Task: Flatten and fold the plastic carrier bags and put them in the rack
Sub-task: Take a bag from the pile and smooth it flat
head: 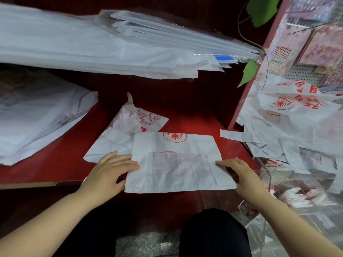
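A white carrier bag (176,164) with a red round logo lies flattened on the red shelf (61,164), its near part folded over. My left hand (109,171) presses its left edge with straight fingers. My right hand (239,173) lies with straight fingers on its right edge. Under it, further back, lies another crumpled white bag (122,132) with red print. A heap of loose printed bags (289,127) spills at the right, one handle strip (235,136) reaching onto the shelf.
Thick stacks of white bags (83,45) in clear wrap lie across the back. Another white stack (37,123) sits at the left. A clear acrylic rack (289,199) stands at the lower right. Green leaves (248,73) hang by a pink display panel (252,86).
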Motion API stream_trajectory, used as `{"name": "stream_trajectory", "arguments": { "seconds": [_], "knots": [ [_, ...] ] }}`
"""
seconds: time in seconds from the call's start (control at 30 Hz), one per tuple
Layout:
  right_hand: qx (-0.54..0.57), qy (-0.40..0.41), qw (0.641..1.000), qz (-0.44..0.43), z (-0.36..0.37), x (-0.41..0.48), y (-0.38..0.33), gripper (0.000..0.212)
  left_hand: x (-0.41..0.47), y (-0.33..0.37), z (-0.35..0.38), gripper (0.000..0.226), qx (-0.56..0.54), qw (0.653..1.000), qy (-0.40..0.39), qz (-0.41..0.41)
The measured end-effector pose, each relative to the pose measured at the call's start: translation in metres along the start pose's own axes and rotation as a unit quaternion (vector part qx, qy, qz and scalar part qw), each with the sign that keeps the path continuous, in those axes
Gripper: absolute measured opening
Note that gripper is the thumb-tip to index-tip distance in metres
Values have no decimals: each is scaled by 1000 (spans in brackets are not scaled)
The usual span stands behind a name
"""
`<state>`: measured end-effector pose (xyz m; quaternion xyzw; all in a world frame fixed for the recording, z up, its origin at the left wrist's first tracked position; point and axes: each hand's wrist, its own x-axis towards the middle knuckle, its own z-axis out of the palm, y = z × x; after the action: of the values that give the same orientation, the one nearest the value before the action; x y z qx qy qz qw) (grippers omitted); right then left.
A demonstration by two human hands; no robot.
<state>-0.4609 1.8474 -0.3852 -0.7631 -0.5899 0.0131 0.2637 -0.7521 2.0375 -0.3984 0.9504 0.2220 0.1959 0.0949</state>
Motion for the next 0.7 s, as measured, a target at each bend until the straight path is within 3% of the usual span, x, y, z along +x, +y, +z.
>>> {"name": "stream_trajectory", "arguments": {
  "seconds": [0.07, 0.13, 0.17, 0.4, 0.63, 0.7],
  "knots": [
    [76, 33, 996, 36, -2, 1, -3, 46, 1, 1, -2, 70, -91, 992, 35, -85],
    [135, 39, 987, 80, -6, 3, -7, 53, 6, 8, -8, 88, -150, 975, 54, -154],
    [146, 42, 984, 94, -7, 5, -5, 55, 10, 11, -12, 87, -173, 969, 54, -166],
    [165, 51, 973, 151, -8, 25, -13, 14, 35, 18, -17, 29, -287, 921, 107, -241],
    [50, 21, 966, 254, 1, 52, -18, 26, 57, 23, -9, 12, -259, 901, 96, -334],
    [8, 17, 963, 269, 3, 58, -21, 18, 60, 24, -6, 21, -234, 899, 103, -357]
  ]
}}
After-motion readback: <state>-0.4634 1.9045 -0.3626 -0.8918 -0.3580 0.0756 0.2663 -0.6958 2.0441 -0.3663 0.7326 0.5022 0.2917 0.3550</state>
